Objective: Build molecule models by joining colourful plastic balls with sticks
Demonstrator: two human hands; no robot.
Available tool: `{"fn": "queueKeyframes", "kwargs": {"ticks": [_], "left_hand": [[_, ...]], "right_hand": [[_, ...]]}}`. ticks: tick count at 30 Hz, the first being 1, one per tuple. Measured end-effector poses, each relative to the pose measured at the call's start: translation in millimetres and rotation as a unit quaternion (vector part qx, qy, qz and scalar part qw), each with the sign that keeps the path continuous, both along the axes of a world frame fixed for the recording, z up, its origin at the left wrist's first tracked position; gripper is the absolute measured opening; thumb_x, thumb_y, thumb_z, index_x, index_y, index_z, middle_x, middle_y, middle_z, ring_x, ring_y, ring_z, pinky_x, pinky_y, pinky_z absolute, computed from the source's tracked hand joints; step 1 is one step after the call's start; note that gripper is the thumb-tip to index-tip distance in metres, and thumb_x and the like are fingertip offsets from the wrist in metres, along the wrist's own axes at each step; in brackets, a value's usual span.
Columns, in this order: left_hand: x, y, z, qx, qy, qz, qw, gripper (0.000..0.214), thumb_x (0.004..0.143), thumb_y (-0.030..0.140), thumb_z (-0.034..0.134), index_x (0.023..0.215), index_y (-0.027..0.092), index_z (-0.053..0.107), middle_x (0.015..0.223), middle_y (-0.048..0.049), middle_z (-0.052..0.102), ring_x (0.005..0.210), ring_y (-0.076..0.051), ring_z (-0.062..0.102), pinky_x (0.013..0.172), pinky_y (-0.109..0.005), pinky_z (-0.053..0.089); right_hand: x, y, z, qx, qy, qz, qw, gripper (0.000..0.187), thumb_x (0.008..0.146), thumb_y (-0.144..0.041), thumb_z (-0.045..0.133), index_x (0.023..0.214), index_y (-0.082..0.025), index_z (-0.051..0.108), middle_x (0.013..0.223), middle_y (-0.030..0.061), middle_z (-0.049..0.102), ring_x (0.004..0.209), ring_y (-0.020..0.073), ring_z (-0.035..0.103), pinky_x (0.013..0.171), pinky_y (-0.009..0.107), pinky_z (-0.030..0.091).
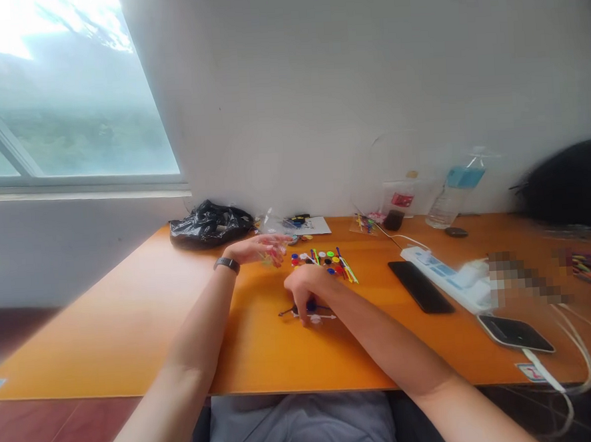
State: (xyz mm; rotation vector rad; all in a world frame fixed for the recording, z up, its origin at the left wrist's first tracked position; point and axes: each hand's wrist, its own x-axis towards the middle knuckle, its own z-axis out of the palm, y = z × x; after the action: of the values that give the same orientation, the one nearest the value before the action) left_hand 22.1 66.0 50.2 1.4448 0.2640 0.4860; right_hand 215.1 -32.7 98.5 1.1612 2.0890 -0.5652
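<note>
- Left hand (264,249) half-curled, crinkly see-through plastic (268,258) at its fingers; grip unclear.
- Right hand (307,288) arched, fingers bent down; cannot tell if they pinch anything.
- Beneath it, a slim white stick (327,317) lies on the smooth table (264,356), lengthwise left-to-right, pointed tip rightward.

Under the right hand (306,280), a dark stick (286,311) and a white stick (326,316) with pointed ends lie low on the desk (268,356), a dark piece (310,305) beside them partly hidden by the fingers. Just beyond lie small round discs (330,253) in blue, white, green, yellow, red and black, loosely grouped, with thin yellow, green and blue sticks (349,269) slanting at their right. Blurred see-through plastic (269,257) shows at the left hand (254,249).
</note>
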Motion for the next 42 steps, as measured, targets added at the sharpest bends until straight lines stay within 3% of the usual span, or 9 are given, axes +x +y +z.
{"fn": "queueKeyframes", "kwargs": {"ticks": [5, 8, 13, 17, 23, 27, 30, 36, 42], "left_hand": [[1.1, -0.9, 3.3, -0.002, 0.0, 0.004, 1.0, 0.065, 0.085, 0.031, 0.081, 0.145, 0.016, 0.062, 0.114, -0.0182, 0.075, 0.099, -0.03, 0.075, 0.091, -0.042, 0.056], [0.6, -0.9, 5.0, -0.007, 0.0, 0.011, 1.0, 0.063, 0.084, 0.029, 0.082, 0.143, 0.016, 0.065, 0.116, -0.0185, 0.075, 0.101, -0.029, 0.074, 0.093, -0.042, 0.055], [-1.5, 0.6, 4.7, -0.001, 0.003, 0.006, 1.0, 0.064, 0.085, 0.03, 0.082, 0.145, 0.017, 0.064, 0.116, -0.0175, 0.075, 0.099, -0.029, 0.075, 0.092, -0.043, 0.056], [-2.3, 1.6, 3.4, 0.0, 0.0, 0.008, 1.0, 0.063, 0.085, 0.029, 0.082, 0.144, 0.016, 0.064, 0.116, -0.0178, 0.075, 0.1, -0.028, 0.074, 0.089, -0.039, 0.057], [-1.6, 1.8, 1.9, 0.006, 0.017, -0.011, 1.0, 0.065, 0.09, 0.032, 0.079, 0.149, 0.015, 0.059, 0.119, -0.0197, 0.074, 0.098, -0.028, 0.075, 0.092, -0.041, 0.056], [0.6, 3.6, -1.6, 0.007, 0.024, -0.04, 0.999, 0.072, 0.088, 0.04, 0.081, 0.15, 0.015, 0.057, 0.117, -0.0208, 0.075, 0.098, -0.032, 0.076, 0.091, -0.044, 0.056], [3.2, 5.1, -5.4, 0.001, 0.033, -0.042, 0.999, 0.073, 0.087, 0.039, 0.083, 0.151, 0.015, 0.056, 0.117, -0.0205, 0.075, 0.097, -0.032, 0.077, 0.09, -0.045, 0.056], [5.2, 4.1, -7.2, -0.004, 0.051, -0.05, 0.997, 0.073, 0.087, 0.038, 0.083, 0.151, 0.017, 0.056, 0.122, -0.0207, 0.074, 0.096, -0.03, 0.077, 0.085, -0.039, 0.056], [3.0, -0.5, -1.5, 0.009, 0.035, -0.043, 0.998, 0.073, 0.086, 0.039, 0.083, 0.15, 0.015, 0.056, 0.121, -0.0195, 0.074, 0.097, -0.027, 0.075, 0.09, -0.037, 0.055]], "right_hand": [[2.7, 11.9, -7.8, -0.017, 0.04, 0.047, 0.998, 0.021, 0.058, -0.028, 0.088, 0.067, -0.019, 0.072, 0.066, 0.0036, 0.071, 0.065, 0.0233, 0.068, 0.059, 0.03, 0.045], [8.7, 18.6, -7.1, -0.02, 0.061, 0.069, 0.996, 0.014, 0.063, -0.025, 0.081, 0.071, -0.019, 0.072, 0.064, 0.0016, 0.069, 0.067, 0.0214, 0.067, 0.059, 0.028, 0.043], [17.3, 27.6, -4.8, -0.025, 0.145, 0.086, 0.985, 0.025, 0.065, -0.038, 0.083, 0.078, -0.019, 0.072, 0.07, -0.0011, 0.069, 0.068, 0.0184, 0.066, 0.056, 0.027, 0.037], [28.8, 32.3, 3.5, -0.023, 0.209, 0.068, 0.975, 0.035, 0.065, -0.045, 0.086, 0.082, -0.018, 0.073, 0.07, -0.0022, 0.069, 0.066, 0.0151, 0.064, 0.056, 0.025, 0.036], [51.8, 36.6, 22.6, -0.048, 0.291, 0.021, 0.955, 0.031, 0.068, -0.038, 0.087, 0.084, -0.015, 0.073, 0.077, 0.0008, 0.076, 0.071, 0.0143, 0.069, 0.062, 0.022, 0.045], [63.6, 39.5, 27.7, -0.076, 0.32, -0.029, 0.944, 0.042, 0.064, -0.045, 0.091, 0.085, -0.015, 0.071, 0.079, 0.0017, 0.077, 0.074, 0.0168, 0.074, 0.065, 0.023, 0.051], [65.4, 40.4, 27.5, -0.083, 0.325, -0.034, 0.941, 0.045, 0.062, -0.048, 0.092, 0.085, -0.015, 0.069, 0.077, 0.0008, 0.076, 0.074, 0.018, 0.074, 0.066, 0.024, 0.053], [58.3, 37.9, 29.5, -0.069, 0.301, 0.016, 0.951, 0.025, 0.073, -0.032, 0.083, 0.088, -0.014, 0.073, 0.081, 0.0022, 0.076, 0.075, 0.0163, 0.072, 0.065, 0.023, 0.05], [42.0, 30.5, 23.7, -0.078, 0.222, 0.027, 0.972, 0.037, 0.068, -0.028, 0.089, 0.1, -0.017, 0.075, 0.077, -0.0012, 0.073, 0.07, 0.0151, 0.069, 0.061, 0.022, 0.044]]}}
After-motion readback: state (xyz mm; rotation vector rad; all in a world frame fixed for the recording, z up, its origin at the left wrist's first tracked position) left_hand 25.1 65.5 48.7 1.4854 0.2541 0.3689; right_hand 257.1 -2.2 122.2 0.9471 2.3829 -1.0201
